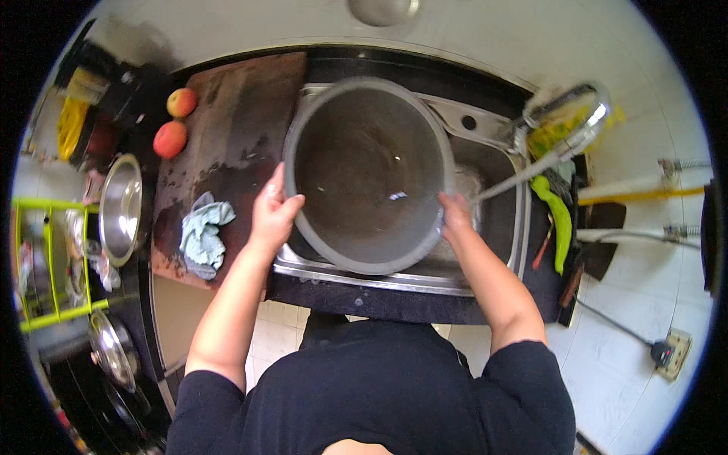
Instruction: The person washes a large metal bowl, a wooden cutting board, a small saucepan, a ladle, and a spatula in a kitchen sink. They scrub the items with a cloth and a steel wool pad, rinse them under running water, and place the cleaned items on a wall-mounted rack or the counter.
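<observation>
A large round grey basin [371,250] is held over the stainless steel sink [493,171], with its open top facing up. There seems to be a little liquid in it, with bright glints on its dark bottom. My left hand [274,208] grips the basin's left rim, thumb over the edge. On the opposite side my right hand [455,214] grips the rim, its fingers mostly hidden below. From the curved chrome faucet [591,125], a pale stream of water [512,180] runs down into the sink beside my right hand.
Left of the sink lies a wet brown cutting board [235,114] with a crumpled blue cloth [206,235] and red apples [171,140]. A metal bowl [121,211] and a green rack [51,265] stand farther left. Long green peppers [560,227] lie on the right ledge.
</observation>
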`<control>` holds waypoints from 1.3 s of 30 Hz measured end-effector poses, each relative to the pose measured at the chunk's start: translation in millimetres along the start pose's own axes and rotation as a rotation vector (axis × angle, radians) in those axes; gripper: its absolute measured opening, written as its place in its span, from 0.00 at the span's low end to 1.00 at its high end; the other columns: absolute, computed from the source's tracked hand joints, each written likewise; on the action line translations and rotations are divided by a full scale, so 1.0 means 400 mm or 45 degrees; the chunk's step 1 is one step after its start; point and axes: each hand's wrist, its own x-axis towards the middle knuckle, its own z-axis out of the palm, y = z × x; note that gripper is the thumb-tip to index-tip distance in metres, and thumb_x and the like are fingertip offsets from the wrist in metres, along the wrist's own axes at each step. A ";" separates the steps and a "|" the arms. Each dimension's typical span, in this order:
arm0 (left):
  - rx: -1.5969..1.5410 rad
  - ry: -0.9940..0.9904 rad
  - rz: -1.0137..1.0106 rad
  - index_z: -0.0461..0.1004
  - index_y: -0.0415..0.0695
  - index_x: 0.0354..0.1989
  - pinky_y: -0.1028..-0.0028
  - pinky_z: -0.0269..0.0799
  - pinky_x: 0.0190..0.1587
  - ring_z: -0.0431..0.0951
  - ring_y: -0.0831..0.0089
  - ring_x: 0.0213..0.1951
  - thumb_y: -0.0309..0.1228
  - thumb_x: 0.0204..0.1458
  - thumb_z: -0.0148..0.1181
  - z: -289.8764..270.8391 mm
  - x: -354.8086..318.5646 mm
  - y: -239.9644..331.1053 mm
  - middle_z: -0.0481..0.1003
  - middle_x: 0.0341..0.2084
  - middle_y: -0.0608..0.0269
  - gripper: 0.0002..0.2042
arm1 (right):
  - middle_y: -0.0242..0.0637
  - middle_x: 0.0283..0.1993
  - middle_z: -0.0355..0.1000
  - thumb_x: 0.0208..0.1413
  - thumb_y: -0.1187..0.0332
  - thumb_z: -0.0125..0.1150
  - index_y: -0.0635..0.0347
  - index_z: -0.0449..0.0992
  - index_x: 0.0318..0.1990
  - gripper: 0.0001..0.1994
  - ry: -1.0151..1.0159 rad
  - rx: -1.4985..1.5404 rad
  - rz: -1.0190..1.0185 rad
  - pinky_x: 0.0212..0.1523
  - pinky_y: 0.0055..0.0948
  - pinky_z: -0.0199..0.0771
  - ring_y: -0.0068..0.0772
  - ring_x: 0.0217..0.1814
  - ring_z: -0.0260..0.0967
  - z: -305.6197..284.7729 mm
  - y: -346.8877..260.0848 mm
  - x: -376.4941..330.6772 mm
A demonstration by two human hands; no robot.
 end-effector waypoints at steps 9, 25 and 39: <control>0.622 0.012 -0.203 0.53 0.36 0.58 0.75 0.65 0.48 0.71 0.71 0.44 0.22 0.48 0.51 -0.059 -0.002 -0.351 0.70 0.45 0.54 0.27 | 0.40 0.38 0.68 0.51 0.72 0.54 0.68 0.66 0.43 0.13 0.207 -0.178 -0.246 0.39 0.34 0.64 0.33 0.38 0.64 -0.126 0.047 0.064; 1.810 0.944 0.061 0.67 0.49 0.48 0.61 0.61 0.51 0.62 0.58 0.51 0.31 0.37 0.61 -0.394 -0.231 0.002 0.63 0.47 0.54 0.24 | 0.51 0.33 0.71 0.46 0.68 0.51 0.68 0.71 0.33 0.11 0.330 -1.525 -0.786 0.39 0.37 0.65 0.43 0.36 0.67 -0.176 0.078 -0.172; 0.623 0.544 -0.008 0.69 0.41 0.43 0.68 0.68 0.40 0.73 0.62 0.36 0.30 0.46 0.54 -0.444 -0.256 -0.018 0.71 0.37 0.57 0.15 | 0.57 0.64 0.43 0.45 0.57 0.59 0.55 0.56 0.58 0.33 -0.858 -1.512 -1.216 0.63 0.43 0.44 0.55 0.65 0.43 0.838 0.237 -0.509</control>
